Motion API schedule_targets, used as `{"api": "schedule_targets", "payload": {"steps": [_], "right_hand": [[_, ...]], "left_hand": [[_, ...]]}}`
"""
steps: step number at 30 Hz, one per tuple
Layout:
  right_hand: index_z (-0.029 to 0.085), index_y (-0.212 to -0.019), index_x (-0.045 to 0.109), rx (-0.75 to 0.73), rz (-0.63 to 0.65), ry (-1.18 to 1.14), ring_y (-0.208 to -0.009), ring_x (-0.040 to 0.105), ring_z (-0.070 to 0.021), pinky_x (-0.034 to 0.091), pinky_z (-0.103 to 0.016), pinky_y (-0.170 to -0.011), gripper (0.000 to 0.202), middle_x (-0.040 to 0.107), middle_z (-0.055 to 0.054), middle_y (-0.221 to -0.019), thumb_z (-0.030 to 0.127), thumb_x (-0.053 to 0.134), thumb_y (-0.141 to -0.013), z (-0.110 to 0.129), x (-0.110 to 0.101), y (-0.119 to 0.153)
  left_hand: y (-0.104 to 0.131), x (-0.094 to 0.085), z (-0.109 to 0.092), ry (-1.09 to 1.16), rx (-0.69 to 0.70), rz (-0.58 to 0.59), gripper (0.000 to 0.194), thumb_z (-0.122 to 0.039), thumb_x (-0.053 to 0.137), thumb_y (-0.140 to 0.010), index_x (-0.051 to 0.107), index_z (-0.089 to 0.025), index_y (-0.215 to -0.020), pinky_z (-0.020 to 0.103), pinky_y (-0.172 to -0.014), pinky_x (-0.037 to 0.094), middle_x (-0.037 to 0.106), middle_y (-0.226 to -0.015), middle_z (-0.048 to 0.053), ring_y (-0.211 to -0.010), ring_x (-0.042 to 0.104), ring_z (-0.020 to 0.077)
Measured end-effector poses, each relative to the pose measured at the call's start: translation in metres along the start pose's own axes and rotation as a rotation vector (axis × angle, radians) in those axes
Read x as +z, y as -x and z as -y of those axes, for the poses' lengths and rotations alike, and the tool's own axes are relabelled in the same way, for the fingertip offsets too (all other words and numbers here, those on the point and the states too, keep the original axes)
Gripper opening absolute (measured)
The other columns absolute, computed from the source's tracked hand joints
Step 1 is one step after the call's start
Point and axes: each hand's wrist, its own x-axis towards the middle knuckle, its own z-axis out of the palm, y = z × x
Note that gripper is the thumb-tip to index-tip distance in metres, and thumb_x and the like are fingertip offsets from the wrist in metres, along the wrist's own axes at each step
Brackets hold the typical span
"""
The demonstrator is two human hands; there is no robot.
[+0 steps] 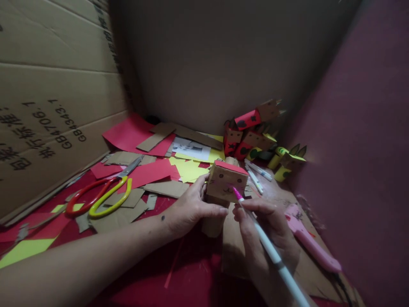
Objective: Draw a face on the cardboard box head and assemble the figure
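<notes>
Two hands are seen at work: the left hand (191, 204) is wrapped around the left side of a cardboard box (217, 183), and in the right hand (268, 230) a pink marker (270, 249) is pinched, its tip set against the drawn face. The box is held near the middle of the scene, above the red counter (191, 277). For clean lines, the box should be braced firmly, light, short strokes should be made, and fresh ink should be kept clear of the fingers.

One pair of scissors (110, 200) is seen at left and one pink glue gun (315, 247) at right. At least two loose markers (254, 178) are laid beyond the box. At far right, at least four decorated figures (247, 120) are grouped, too overlapped to be counted exactly.
</notes>
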Motion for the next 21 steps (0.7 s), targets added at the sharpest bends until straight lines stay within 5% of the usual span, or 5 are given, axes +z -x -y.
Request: {"api": "schedule_targets", "payload": {"steps": [21], "right_hand": [[0.024,-0.099,0.061,-0.019,0.053,0.041,-0.053,0.055,-0.0051,0.049,-0.013,-0.050,0.017,0.058,0.005,-0.074,0.011,0.060,-0.088,0.0003,-0.0008,0.0022]], "left_hand": [[0.0039,0.0080,-0.0038,-0.028,0.027,-0.039,0.073,-0.012,0.081,-0.061,0.046,-0.018,-0.125,0.049,-0.101,0.042,0.063,-0.121,0.012,-0.121,0.056,0.0351]]}}
